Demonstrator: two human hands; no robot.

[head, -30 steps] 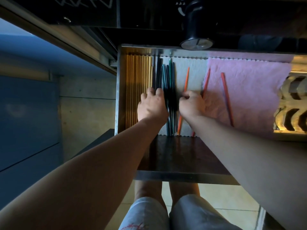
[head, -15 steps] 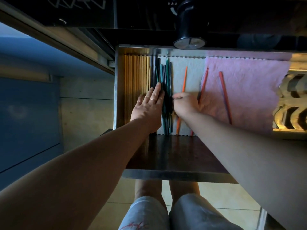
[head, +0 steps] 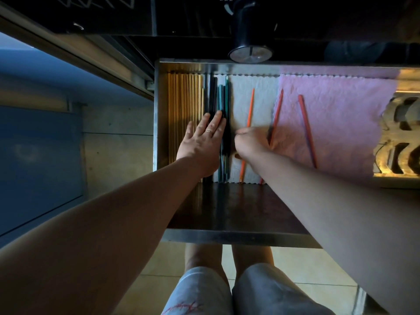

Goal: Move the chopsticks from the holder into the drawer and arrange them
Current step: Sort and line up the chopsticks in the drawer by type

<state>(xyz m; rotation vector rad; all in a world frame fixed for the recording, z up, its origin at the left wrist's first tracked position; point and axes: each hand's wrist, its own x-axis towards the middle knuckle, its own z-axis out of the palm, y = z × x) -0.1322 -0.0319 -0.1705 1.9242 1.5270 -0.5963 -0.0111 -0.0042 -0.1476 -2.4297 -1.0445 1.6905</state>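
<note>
The drawer (head: 156, 123) stands pulled out, and all the chopsticks in view lie inside it. At the left is a row of wooden chopsticks (head: 184, 98). Just beside them on the right is a bundle of dark and teal chopsticks (head: 221, 96), at the left edge of a white cloth (head: 241, 92).

The left hand (head: 202, 144) lies flat over the boundary between these two groups. Its fingers (head: 216, 120) are straight and close together, resting on the dark bundle and gripping nothing. A second ago they were bent at the knuckles there; by half a second ago they had flattened, and they have stayed so.

The right hand (head: 250, 144) sits just right of the dark bundle with its fingers curled under. Whether it pinches anything cannot be told. It is in much the same spot as half a second ago.

An orange chopstick (head: 250, 110) on the white cloth runs beneath the right hand. A second one (head: 277, 110) crosses the scalloped edge of a pink cloth (head: 336, 114) just right of that hand. A third (head: 306, 128) lies well apart on the pink cloth, tilted. All three lie as they did a second ago.

Beyond the drawer's far wall is a black cylinder (head: 250, 30).
</note>
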